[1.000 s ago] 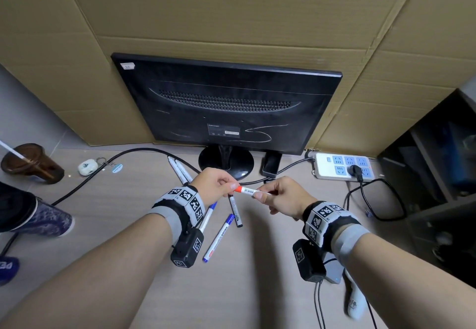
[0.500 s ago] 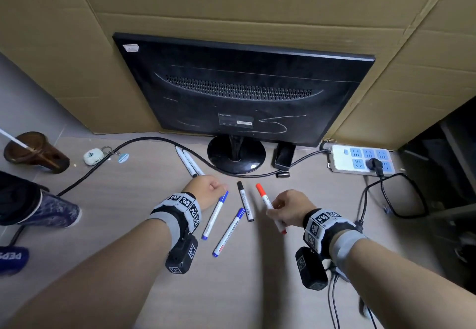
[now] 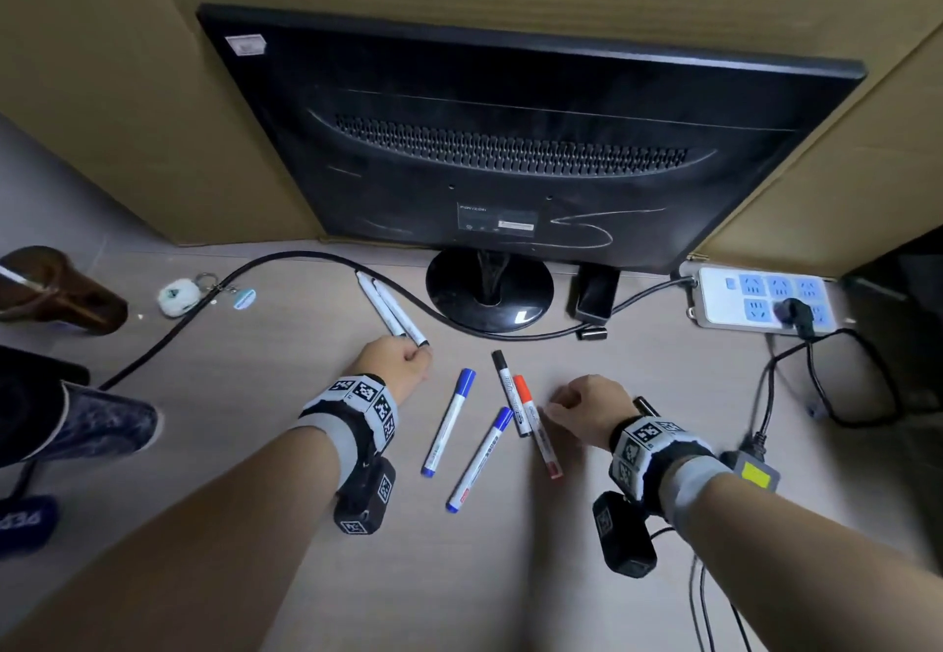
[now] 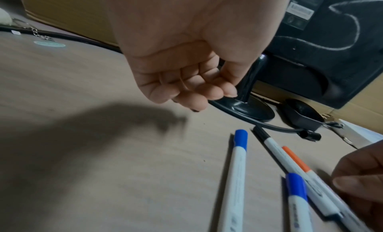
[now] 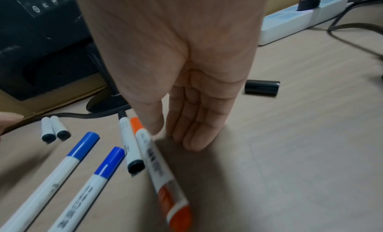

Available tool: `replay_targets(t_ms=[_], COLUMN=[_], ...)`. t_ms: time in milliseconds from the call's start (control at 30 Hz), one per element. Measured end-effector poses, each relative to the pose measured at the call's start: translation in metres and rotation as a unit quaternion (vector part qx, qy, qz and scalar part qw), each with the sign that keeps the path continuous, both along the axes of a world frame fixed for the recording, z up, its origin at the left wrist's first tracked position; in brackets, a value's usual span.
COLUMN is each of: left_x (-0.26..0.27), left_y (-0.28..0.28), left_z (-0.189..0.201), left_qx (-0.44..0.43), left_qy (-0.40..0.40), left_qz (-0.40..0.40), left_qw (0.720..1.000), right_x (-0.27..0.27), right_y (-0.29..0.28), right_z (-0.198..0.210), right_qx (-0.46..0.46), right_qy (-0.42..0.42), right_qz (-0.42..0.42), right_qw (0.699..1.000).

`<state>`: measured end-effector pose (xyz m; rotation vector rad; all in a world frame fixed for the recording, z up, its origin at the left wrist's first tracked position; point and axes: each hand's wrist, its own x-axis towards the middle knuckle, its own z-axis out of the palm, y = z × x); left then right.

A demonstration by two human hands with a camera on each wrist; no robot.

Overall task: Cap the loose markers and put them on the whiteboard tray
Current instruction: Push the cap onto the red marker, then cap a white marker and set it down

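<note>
An orange-capped marker (image 3: 536, 429) lies on the desk beside a black marker (image 3: 507, 391); two blue-capped markers (image 3: 449, 421) (image 3: 482, 457) lie to their left. My right hand (image 3: 556, 404) hovers just right of the orange marker (image 5: 157, 166), fingers nearly straight and pointing down, holding nothing. My left hand (image 3: 418, 353) is at the near black ends of two white markers (image 3: 390, 309); its fingers (image 4: 207, 97) are loosely curled around nothing. A loose black cap (image 5: 262, 88) lies right of my right hand. No whiteboard tray is in view.
A black monitor (image 3: 510, 141) on a round stand (image 3: 490, 289) fills the back, against cardboard. A black cable (image 3: 286, 263) curves across the desk. A power strip (image 3: 760, 299) lies at the right. A keychain (image 3: 178, 296) and a brown object (image 3: 56, 289) lie at the left.
Both hands held the orange marker a second ago. My right hand has since laid it on the desk and let go. My left hand moved away to the two white markers.
</note>
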<state>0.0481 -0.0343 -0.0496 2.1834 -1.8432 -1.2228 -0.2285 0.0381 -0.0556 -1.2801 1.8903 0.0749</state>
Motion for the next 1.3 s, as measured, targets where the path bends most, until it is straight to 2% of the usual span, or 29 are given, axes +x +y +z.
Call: replay_targets(t_ms=[167,300,400,567,667,800,933,1100,1300], left_x=[0.005,0.009,0.011,0.011,0.010,0.009,0.014,0.022,0.037], left_y=[-0.026,-0.036,-0.039,-0.046,-0.051,-0.051,-0.050,-0.050,-0.033], left_z=[-0.005,-0.013,-0.019,-0.024,-0.026,-0.029,-0.035,-0.033,-0.020], left_qx=[-0.022,-0.015,-0.017,-0.040,-0.037,-0.033,0.001,0.032,0.063], left_qy=[-0.072,-0.099,-0.111,-0.144,-0.146,-0.158,-0.148,-0.136,-0.157], left_qz=[0.048,0.082,0.117,0.118,0.145,0.134,0.140,0.159,0.161], left_qw=[0.996,0.992,0.987,0.982,0.978,0.978,0.979,0.977,0.972], right_x=[-0.005,-0.006,-0.007,-0.007,-0.008,-0.010,-0.011,-0.015,-0.007], right_y=[-0.026,-0.040,-0.045,-0.042,-0.040,-0.040,-0.043,-0.042,-0.039], right_z=[-0.005,-0.009,-0.010,-0.019,-0.021,-0.020,-0.020,-0.027,-0.015], right_qx=[-0.120,-0.164,-0.139,-0.119,-0.111,-0.045,-0.031,0.029,-0.017], right_qy=[0.023,0.054,0.078,0.089,0.083,0.091,0.093,0.078,0.027], right_qz=[-0.099,-0.160,-0.189,-0.159,-0.185,-0.197,-0.208,-0.194,-0.176], right_qw=[0.988,0.972,0.969,0.976,0.973,0.975,0.973,0.977,0.984])
